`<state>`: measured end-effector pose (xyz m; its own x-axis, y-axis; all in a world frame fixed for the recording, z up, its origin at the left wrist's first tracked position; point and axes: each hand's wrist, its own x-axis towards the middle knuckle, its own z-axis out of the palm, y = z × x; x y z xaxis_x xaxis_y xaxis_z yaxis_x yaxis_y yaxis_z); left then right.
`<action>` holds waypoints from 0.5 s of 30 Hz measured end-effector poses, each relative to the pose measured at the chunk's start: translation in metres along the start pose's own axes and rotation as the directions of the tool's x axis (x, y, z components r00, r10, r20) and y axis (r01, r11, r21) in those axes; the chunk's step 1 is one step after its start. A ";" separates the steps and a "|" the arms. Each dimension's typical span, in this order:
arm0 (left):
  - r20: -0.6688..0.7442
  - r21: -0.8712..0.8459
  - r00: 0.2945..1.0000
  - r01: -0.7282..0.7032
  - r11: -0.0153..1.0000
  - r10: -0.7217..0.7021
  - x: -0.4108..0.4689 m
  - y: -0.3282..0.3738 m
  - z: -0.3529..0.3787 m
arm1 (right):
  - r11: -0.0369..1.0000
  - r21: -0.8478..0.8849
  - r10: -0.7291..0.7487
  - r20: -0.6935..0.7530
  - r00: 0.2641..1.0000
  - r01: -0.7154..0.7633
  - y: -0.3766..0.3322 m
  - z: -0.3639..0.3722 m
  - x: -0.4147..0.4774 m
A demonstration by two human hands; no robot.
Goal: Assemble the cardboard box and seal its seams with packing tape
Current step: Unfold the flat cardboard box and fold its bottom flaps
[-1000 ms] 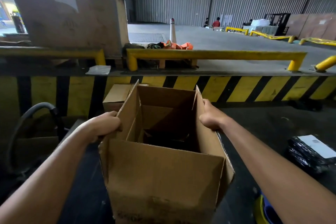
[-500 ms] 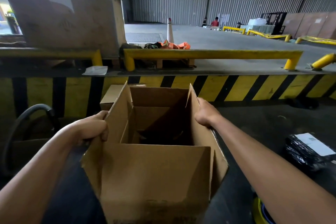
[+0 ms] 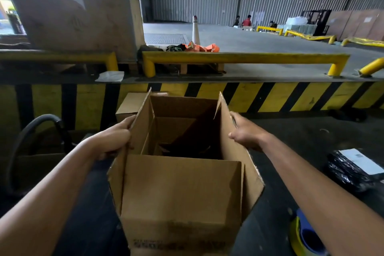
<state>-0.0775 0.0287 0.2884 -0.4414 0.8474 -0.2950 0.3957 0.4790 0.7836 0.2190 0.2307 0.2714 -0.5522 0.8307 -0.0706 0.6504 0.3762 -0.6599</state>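
Observation:
A brown cardboard box (image 3: 180,197) stands opened out in front of me, its top flaps up and its inside dark. My left hand (image 3: 113,141) grips the edge of the left flap. My right hand (image 3: 244,133) holds the right flap from outside, fingers curled over its edge. A roll of tape (image 3: 305,237) with a blue core and yellow rim lies on the dark floor at the lower right, partly hidden by my right forearm.
A smaller closed carton (image 3: 131,104) sits behind the box against the yellow-and-black striped dock wall (image 3: 270,95). A black wrapped parcel (image 3: 353,170) with a white label lies at right. A black hose (image 3: 41,129) curves at left. Yellow rails (image 3: 245,57) and a big crate (image 3: 79,18) stand above.
The box has shifted a little to the right and squared up. Both hands kept hold of the side flaps, and the left hand moved in closer.

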 end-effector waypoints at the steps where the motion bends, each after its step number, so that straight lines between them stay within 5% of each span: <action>1: -0.015 -0.020 1.000 0.007 1.000 -0.007 -0.001 0.001 0.000 | 1.000 0.013 0.008 -0.014 1.000 -0.008 0.002 -0.001 -0.001; 7: -0.116 -0.091 0.992 -0.053 0.994 0.042 0.002 -0.001 0.004 | 0.999 -0.050 0.002 -0.031 1.000 -0.004 -0.007 -0.001 -0.005; 15: -0.187 -0.192 0.976 -0.145 0.971 0.109 0.003 -0.014 0.007 | 0.929 -0.367 0.026 -0.054 0.998 -0.044 -0.037 0.015 -0.034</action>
<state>-0.0787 0.0259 0.2724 -0.5382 0.8368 -0.1005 0.2933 0.2978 0.9084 0.2058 0.1825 0.2868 -0.5066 0.8609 -0.0474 0.8199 0.4640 -0.3354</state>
